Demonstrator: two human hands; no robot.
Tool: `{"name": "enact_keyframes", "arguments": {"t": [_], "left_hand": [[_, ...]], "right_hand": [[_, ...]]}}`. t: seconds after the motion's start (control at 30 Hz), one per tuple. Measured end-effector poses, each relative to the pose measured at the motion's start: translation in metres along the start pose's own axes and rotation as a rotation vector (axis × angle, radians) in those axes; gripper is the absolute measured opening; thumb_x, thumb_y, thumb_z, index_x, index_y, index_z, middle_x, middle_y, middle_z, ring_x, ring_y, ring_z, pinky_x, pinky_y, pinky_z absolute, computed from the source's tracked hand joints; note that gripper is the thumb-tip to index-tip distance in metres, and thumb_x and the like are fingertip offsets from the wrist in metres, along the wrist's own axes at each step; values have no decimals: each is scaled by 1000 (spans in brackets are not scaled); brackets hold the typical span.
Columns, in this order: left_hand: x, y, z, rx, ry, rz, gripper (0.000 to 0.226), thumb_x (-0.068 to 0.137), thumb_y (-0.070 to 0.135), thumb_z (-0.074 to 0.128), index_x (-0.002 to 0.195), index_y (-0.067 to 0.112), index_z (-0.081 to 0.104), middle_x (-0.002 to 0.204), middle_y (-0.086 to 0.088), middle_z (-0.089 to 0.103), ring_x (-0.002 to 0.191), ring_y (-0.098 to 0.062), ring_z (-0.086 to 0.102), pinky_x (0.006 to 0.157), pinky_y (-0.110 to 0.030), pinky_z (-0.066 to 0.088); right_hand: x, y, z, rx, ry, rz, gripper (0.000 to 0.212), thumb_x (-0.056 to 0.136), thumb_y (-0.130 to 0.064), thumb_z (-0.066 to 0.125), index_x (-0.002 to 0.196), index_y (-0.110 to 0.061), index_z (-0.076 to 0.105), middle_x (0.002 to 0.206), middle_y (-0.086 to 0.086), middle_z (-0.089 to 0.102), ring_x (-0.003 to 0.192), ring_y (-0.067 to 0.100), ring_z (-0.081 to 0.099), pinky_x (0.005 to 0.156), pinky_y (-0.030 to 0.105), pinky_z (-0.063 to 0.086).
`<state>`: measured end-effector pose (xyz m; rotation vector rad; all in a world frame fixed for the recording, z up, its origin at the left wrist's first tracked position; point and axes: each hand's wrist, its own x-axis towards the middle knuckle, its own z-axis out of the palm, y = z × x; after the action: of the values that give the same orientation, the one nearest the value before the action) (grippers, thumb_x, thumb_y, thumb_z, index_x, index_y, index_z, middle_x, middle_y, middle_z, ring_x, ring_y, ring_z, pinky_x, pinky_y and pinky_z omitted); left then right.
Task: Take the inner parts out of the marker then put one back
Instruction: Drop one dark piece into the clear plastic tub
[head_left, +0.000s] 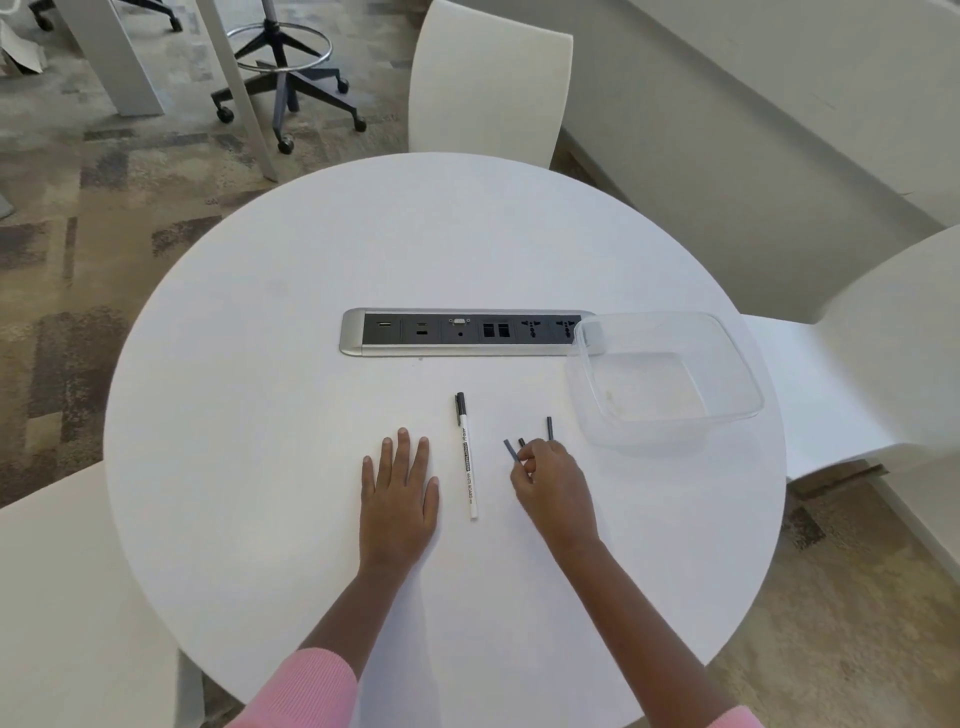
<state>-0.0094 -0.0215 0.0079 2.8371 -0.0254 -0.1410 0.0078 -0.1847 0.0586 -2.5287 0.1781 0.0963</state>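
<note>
We are seeing the white marker (466, 457) lying flat on the surface, black cap on and pointing away from us. Just right of it, three short dark inner parts (548, 427) are lying close together, two partly hidden.

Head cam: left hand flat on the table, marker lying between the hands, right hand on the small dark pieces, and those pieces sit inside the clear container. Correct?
Not quite. In the head view the small dark pieces lie on the table, beside the clear container, which looks empty. The rest holds: left hand flat, marker between the hands, right hand on the pieces.
</note>
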Motion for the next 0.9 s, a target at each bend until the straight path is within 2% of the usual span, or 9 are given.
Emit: {"name": "enact_keyframes", "arguments": {"t": [0.2, 0.33, 0.47, 0.57, 0.63, 0.9], "left_hand": [[2, 4, -1, -41, -1, -23, 54, 84, 26, 30, 124, 1, 57, 132, -24, 54, 119, -42, 53, 95, -61, 38], [7, 10, -3, -51, -1, -37, 54, 85, 25, 29, 122, -1, 58, 130, -25, 55, 116, -42, 55, 92, -61, 41], [16, 16, -3, -67, -8, -71, 61, 86, 30, 21, 128, -1, 52, 137, -24, 47, 124, -42, 47, 101, -58, 35], [21, 16, 3, -44, -11, -93, 75, 82, 41, 2, 141, 7, 33, 151, -17, 26, 140, -33, 27, 113, -50, 18], [23, 17, 5, -37, -18, -113, 78, 80, 43, -2, 144, 9, 28, 154, -15, 21, 142, -31, 22, 115, -48, 13], [22, 25, 2, -20, 14, -132, 59, 87, 28, 23, 128, -2, 52, 135, -24, 49, 120, -43, 51, 97, -60, 38]], "right_hand": [[24, 9, -54, -3, 144, -132, 10, 81, -5, 55, 89, -1, 60, 88, 17, 62, 82, 31, 59, 71, 41, 49], [47, 21, -83, -87, 212, -185, 10, 81, -4, 56, 89, 0, 61, 89, 19, 63, 84, 34, 58, 71, 45, 50], [75, 36, -106, -214, 217, -194, 12, 83, -6, 53, 90, -1, 61, 90, 20, 64, 86, 37, 56, 73, 46, 48], [96, 49, -117, -307, 174, -200, 15, 85, -7, 51, 93, -1, 61, 93, 18, 64, 88, 36, 55, 74, 45, 47], [109, 58, -122, -369, 123, -188, 16, 85, -6, 49, 95, -1, 61, 95, 18, 64, 91, 36, 54, 75, 44, 47], [150, 93, -118, -583, -136, -144, 20, 85, -3, 45, 96, -2, 61, 103, 17, 62, 98, 33, 53, 78, 39, 45]]}}
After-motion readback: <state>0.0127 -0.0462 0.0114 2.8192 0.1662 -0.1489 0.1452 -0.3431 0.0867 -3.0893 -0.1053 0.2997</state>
